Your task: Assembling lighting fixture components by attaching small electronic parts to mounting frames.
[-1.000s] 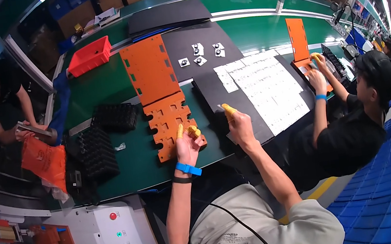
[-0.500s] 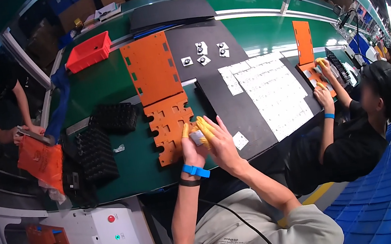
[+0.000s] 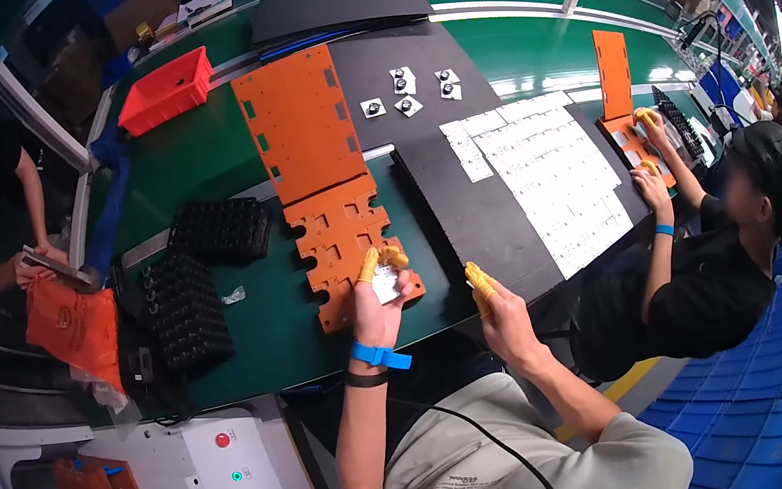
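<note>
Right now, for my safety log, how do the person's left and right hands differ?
The left hand holds a white piece; the right hand shows none. The left wears a blue wristband and a black one; the right wears neither. In view, the left hand overlaps the orange fixture; the right doesn't. Both wear yellow finger covers.

Factory; green workbench (image 3: 268,334), orange fixture (image 3: 314,167)
</note>
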A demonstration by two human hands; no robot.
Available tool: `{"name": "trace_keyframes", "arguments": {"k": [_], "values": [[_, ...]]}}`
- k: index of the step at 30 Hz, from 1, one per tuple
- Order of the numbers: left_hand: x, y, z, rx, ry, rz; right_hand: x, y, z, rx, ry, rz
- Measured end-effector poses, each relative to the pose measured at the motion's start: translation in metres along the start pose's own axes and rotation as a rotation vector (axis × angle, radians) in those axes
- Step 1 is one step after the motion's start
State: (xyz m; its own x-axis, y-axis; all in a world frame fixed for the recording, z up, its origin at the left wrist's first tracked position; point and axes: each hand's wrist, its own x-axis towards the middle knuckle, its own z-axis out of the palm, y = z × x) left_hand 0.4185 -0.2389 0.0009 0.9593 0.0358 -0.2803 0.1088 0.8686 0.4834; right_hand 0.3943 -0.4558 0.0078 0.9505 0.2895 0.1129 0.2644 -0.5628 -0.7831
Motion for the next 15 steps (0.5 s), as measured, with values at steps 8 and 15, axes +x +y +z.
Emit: {"name": "trace_keyframes", "arguments": {"k": [8,15], "values": [[0.02,-0.017,-0.015,-0.109,-0.106,-0.267,0.068,-0.052,0.009,-0.301,-0.109,-0.528],[0.012,-0.009,-0.039,-0.037,-0.049,-0.007,0.206,0.015,0.016,-0.42,0.331,-0.335]]}}
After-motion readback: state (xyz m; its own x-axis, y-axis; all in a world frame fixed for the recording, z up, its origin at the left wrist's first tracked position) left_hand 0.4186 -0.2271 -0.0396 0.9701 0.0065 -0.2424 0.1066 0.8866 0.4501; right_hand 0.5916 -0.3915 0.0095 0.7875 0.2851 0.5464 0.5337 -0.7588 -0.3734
